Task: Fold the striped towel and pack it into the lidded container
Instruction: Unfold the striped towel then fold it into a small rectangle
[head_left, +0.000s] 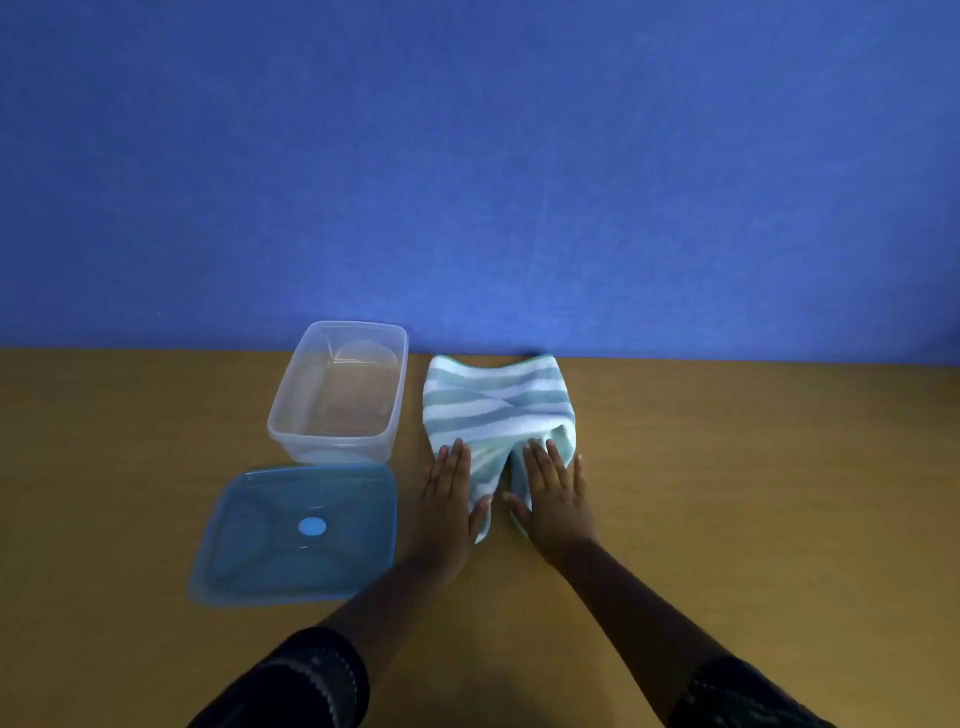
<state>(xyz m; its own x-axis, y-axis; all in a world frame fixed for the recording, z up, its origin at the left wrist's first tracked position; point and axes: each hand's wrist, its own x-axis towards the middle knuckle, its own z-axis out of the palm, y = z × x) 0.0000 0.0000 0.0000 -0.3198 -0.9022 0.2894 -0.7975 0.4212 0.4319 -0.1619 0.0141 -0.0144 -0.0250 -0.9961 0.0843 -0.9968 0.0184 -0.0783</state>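
Tabletop (156, 415) of tan wood, seen from above and in front, with a blue wall (467, 156) behind it. At the left, nearest the viewer, a translucent blue lid (296, 535) lies flat on the wood, off its box, with a round pale blue spot at its centre. Just beyond the lid, almost touching it, stands a clear rectangular container (340, 389), open at the top. Nothing is inside it; the wood shows through its base.

To the right of the container, close beside it but apart, lies the striped towel (498, 405), with pale teal and white bands. Its far edge reaches the wall. It is partly folded, bunched inward at the near end into two lobes with a gap between them.

The left hand (449, 499) lies flat, palm down, fingers straight and together, on the towel's near left lobe, with its thumb resting across the cloth. The right hand (553, 493) lies flat, palm down, on the near right lobe, fingers slightly spread, thumb angled toward the left hand. Neither hand is gripping the cloth. Both forearms are bare, with dark patterned sleeves (306, 680) at the bottom edge.
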